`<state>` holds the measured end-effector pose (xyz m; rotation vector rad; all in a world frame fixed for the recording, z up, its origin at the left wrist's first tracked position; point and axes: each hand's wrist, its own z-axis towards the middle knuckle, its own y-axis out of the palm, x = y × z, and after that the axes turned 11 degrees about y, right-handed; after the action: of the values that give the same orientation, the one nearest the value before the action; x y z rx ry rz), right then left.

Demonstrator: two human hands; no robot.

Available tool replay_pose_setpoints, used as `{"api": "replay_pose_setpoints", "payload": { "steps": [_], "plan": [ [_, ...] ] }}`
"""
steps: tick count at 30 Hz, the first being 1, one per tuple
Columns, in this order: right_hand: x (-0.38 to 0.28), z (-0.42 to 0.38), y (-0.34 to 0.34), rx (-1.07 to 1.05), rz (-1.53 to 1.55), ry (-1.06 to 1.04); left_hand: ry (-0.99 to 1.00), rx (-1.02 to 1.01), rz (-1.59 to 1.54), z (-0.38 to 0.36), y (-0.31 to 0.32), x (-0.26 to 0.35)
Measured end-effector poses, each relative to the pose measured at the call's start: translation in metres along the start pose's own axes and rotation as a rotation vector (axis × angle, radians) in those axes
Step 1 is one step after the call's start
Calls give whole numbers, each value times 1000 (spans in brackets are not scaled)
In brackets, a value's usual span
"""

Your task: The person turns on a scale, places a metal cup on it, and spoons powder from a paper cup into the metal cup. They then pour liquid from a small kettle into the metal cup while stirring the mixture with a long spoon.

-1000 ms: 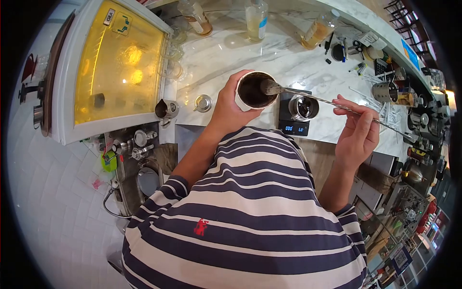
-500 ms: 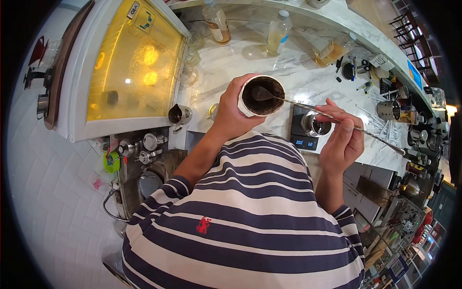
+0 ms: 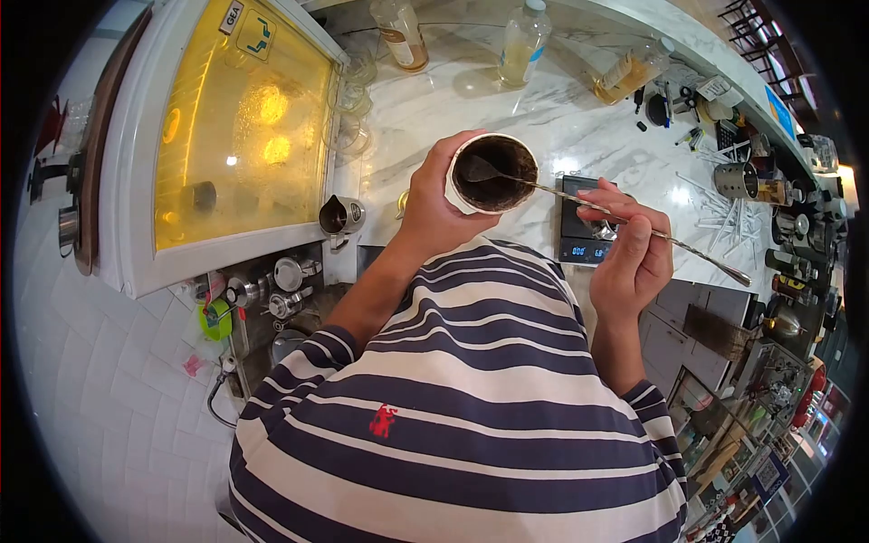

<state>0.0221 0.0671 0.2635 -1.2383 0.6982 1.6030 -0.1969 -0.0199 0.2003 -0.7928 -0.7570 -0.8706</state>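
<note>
My left hand [image 3: 434, 195] is wrapped round a white paper cup [image 3: 460, 201], its mouth tilted toward me. Dark brown residue coats the inside of the cup. Between the fingers of my right hand [image 3: 632, 244] is a long bar spoon [image 3: 665, 237] with a twisted handle. The spoon's bowl rests inside the cup, against the dark contents. Below the right fingers a small metal container, partly hidden, sits on a black digital scale [image 3: 574, 217] with a lit display.
A steel milk pitcher [image 3: 341, 215] stands left of the cup, by the yellow-lit glass-front cabinet [image 3: 244, 136]. Along the counter's back are several bottles, one with pale liquid [image 3: 523, 45]. White straws [image 3: 729, 222] and a metal canister [image 3: 735, 181] lie to the right.
The view has shifted slightly. My right hand and the spoon handle have moved a little left, covering more of the metal container. The spoon's bowl stays inside the cup.
</note>
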Motion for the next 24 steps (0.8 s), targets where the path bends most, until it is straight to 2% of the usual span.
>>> {"api": "replay_pose_setpoints", "payload": {
  "steps": [13,24],
  "plan": [
    [-15,0,10,-19,-60,-154,127,57,-149,1,-4,-2],
    [-11,-8,22,18,48,-94,135,55,-161,-1,-9,-1]
  ]
}}
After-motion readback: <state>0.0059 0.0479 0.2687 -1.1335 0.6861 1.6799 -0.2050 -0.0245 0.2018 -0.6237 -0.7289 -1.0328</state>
